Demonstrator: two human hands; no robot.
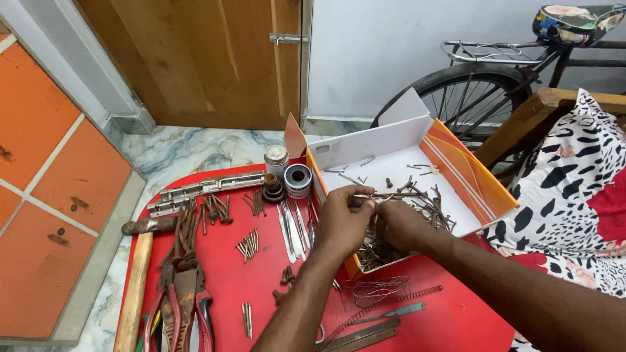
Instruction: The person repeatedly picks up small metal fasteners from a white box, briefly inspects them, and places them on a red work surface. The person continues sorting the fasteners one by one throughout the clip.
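Here, at the frame's centre, the left hand [342, 218] and the right hand [399, 225] meet over the open box [456, 166]. Left fingers pinch a long rusty nail [398, 194]; it lies horizontally, pointing right. Whether the right fingers grip, I cannot tell.

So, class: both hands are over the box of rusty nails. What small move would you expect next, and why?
Probably lifting the long nail clear and laying it on the red table. Both hands, left and right, pinch it over the box, and sorted nail groups already lie on the table.
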